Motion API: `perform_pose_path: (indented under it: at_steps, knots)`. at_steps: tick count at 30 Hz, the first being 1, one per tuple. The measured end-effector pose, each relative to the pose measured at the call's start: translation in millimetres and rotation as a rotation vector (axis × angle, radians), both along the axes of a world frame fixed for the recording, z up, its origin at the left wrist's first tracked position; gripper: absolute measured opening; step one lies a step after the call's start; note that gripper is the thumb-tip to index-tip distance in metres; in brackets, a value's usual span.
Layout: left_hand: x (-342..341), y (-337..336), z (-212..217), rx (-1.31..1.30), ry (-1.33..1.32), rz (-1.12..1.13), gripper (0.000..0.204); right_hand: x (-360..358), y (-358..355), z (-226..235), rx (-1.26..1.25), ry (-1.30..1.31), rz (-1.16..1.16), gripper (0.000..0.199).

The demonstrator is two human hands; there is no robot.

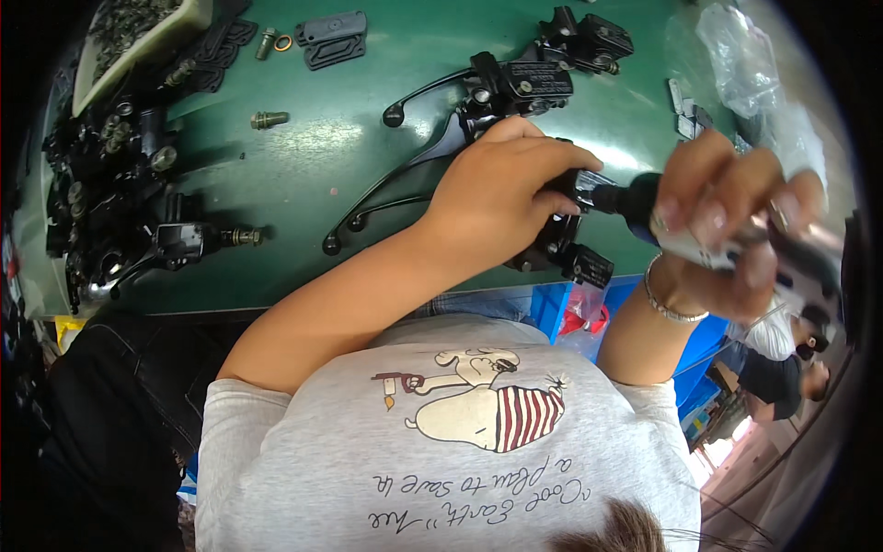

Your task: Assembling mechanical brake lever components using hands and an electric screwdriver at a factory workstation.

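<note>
In the head view, the left hand is bent over a black part close to the near edge of the green tabletop. Its thumb and pointing finger pinch around it, and the hand hides most of it. The right hand is curled tight around a tool, a bit blurry. The tool's tip points at the black part; I cannot tell if they touch.

More black parts with long levers lie in a row: one lever part is just past the left hand, and another small black box sits by the near edge. A big pile of black parts is along the left edge, with a pale tub at the far left corner. A bolt lies alone nearby. Clear bags lie by the right edge.
</note>
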State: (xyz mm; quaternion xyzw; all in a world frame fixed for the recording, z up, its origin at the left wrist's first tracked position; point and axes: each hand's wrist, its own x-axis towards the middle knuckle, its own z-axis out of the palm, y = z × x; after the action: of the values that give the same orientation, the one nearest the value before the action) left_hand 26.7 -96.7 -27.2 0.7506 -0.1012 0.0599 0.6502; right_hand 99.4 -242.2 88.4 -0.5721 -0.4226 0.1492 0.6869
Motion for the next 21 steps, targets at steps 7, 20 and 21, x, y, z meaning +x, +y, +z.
perform_pose_path:
  at_steps: [7,20,21]
  knots:
    - [-2,3,2,0.066,-0.038,0.007,0.041,-2,-16,53,0.235,0.232,-0.301,0.024]
    - [19,54,40,0.459,-0.408,0.276,0.026,56,9,31,0.158,0.022,-0.264,0.023]
    - [22,56,38,0.459,-0.401,0.274,0.026,61,11,27,0.174,0.042,-0.236,0.023]
